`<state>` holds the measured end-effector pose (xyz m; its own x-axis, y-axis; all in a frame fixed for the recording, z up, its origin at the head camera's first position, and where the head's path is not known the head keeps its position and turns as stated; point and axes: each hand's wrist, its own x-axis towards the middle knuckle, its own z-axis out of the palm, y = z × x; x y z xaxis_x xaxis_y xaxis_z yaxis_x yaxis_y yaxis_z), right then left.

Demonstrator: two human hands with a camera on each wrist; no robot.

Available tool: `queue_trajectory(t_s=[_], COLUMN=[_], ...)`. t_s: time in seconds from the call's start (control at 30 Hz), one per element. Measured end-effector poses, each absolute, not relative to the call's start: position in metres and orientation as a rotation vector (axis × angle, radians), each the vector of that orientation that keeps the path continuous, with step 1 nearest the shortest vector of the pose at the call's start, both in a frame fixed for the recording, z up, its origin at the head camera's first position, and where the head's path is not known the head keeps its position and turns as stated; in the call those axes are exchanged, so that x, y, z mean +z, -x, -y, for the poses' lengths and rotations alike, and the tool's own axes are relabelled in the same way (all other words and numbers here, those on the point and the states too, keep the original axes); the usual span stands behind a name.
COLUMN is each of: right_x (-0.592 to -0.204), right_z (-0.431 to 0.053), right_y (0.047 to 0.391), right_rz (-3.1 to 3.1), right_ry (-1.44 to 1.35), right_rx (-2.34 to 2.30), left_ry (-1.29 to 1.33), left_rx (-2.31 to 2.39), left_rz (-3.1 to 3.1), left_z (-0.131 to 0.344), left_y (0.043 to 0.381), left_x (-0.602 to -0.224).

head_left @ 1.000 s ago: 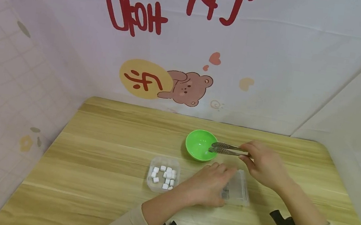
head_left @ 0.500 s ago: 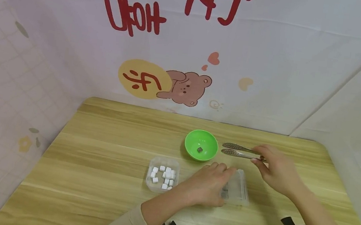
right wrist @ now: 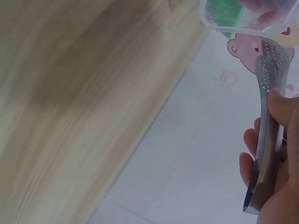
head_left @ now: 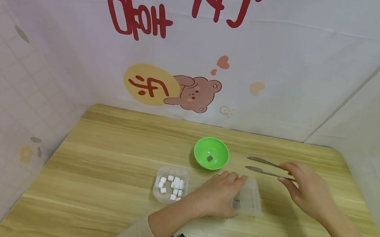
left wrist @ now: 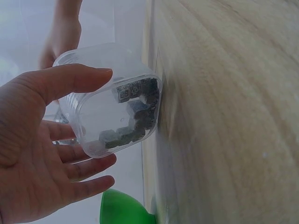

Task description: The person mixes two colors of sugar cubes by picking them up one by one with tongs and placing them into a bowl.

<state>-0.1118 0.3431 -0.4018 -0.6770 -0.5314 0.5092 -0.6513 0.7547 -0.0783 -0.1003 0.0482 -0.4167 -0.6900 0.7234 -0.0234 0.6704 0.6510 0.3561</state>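
Observation:
My left hand (head_left: pixel 217 195) holds a clear plastic box (head_left: pixel 251 199), thumb along one side and fingers on the other. The box looks tipped over, its open end facing the right hand. Several dark grey cubes (left wrist: pixel 138 112) lie inside it, best seen in the left wrist view. With my right hand (head_left: pixel 309 190) I grip metal tongs (right wrist: pixel 268 140) with perforated tips. In the head view the tips are spread, with nothing between them, to the right of a green bowl (head_left: pixel 204 148). One grey cube (head_left: pixel 210 158) sits in the bowl.
Left of my left hand stands another clear plastic box (head_left: pixel 157 197) with several white cubes (head_left: pixel 176 184). Everything rests on a wooden table (head_left: pixel 107 155). A printed cloth (head_left: pixel 281 66) hangs behind its far edge.
My right hand has drawn the tongs rightward out of the bowl, and their tips have spread apart. The grey cube now lies released in the bowl. My left hand stays on the box.

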Motion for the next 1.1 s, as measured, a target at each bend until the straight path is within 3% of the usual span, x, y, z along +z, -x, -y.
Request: queue_trajectory(t_s=[0.67,1.1], right_x=[-0.402,-0.416], right_z=[-0.38,-0.371], right_y=[0.062,0.058], right_rz=[2.5,2.532], right_ry=[-0.833,-0.867], right_rx=[0.359,0.26], left_ry=[-1.127,-1.164], left_rx=[0.524,0.519], left_rz=[-2.688,-2.697], left_z=[-0.048,-0.049], left_y=[0.102,0.106], left_x=[-0.418,-0.419])
